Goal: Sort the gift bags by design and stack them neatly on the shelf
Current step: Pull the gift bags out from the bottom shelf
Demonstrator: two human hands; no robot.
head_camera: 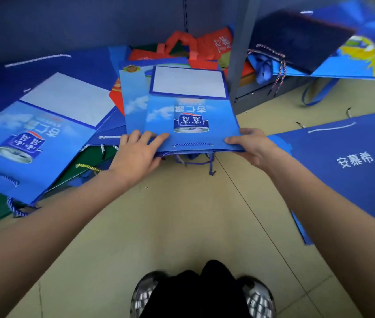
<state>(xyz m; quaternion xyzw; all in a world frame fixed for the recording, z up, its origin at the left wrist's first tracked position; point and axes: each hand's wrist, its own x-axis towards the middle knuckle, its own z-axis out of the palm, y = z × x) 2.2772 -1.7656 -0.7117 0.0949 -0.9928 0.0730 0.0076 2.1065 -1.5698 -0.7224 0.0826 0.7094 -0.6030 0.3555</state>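
A: Left hand [136, 152]: fingers laid nearly straight over the near left corner of the can-print bag stack [188, 120], thumb tucked under its edge. Right hand [254, 145]: pinching the near right corner, thumb on top. Condition of stack?

B: Several flat bags, light blue, can design, top one white-panelled at the far end. Held low over the floor [182, 214], far end resting on the heap of red bags [205, 47]. Purple cord handles [195, 160] dangle beneath the near edge, between the two hands.

A: Hazards?

B: Item one: held by corners only, so the lower bags could slide out and fan apart. Item two: hanging cords may snag the loose bags below. Item three: a matching can-print bag [28, 138] lies apart, left of the left hand, and could be left out of the set.

A: Other stock?

B: Dark blue lettered bag [351, 161], on the floor right of the right hand. Shelf upright [239, 65] just beyond the stack.
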